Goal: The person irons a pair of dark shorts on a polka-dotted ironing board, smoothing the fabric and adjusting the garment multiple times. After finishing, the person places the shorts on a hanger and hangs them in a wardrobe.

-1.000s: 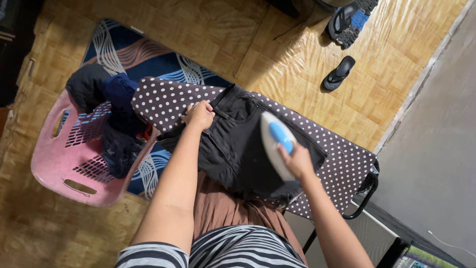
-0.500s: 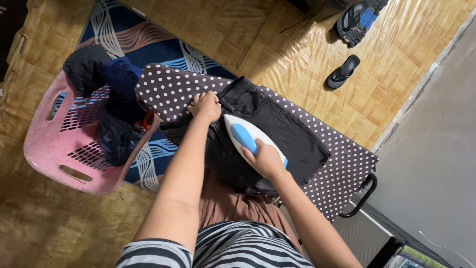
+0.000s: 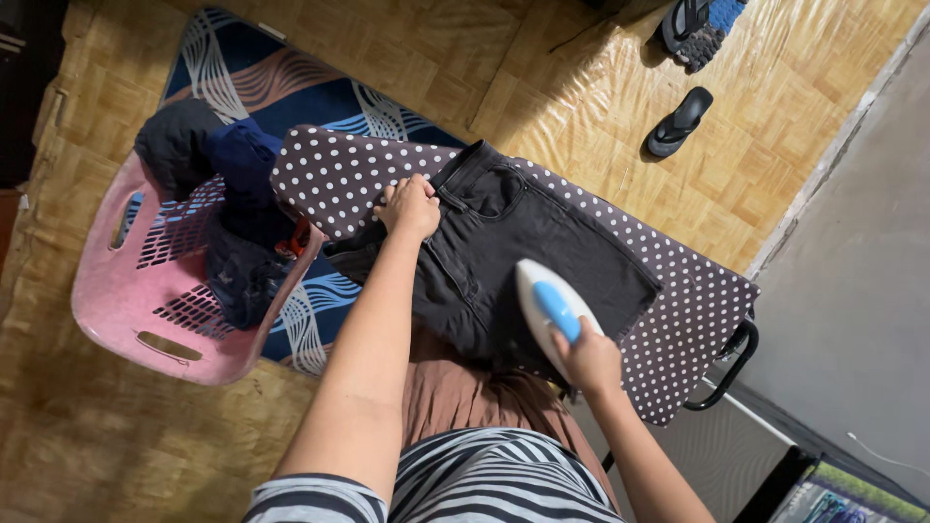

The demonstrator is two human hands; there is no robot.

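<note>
a: where do the 2 hands sit?

b: the left hand (image 3: 411, 206) presses down on the waistband end of the black shorts (image 3: 523, 252), fingers curled into a loose fist on the cloth. the right hand (image 3: 588, 358) is wrapped around the blue handle of the white iron (image 3: 547, 310), fingers clenched on it.

a: and the iron itself?

b: it lies flat on the shorts, near the edge of the board closest to the person, its pointed end aimed away from the right hand and toward the waistband.

a: where are the shorts?

b: spread flat across the ironing board (image 3: 339, 179), which has a dark cover with white dots. the waistband lies toward the narrow end of the board, and part of the cloth hangs over the near edge, against the person's brown skirt (image 3: 465, 397).

a: what else is around?

b: a pink laundry basket (image 3: 145, 320) stands on the floor just beside the board's narrow end, with dark blue and black clothes (image 3: 228, 194) piled in it. it rests partly on a blue patterned rug (image 3: 291, 92). 1 black sandal (image 3: 680, 122) lies on the wooden floor (image 3: 620, 107) well apart from the board, with more footwear at the top edge.
</note>
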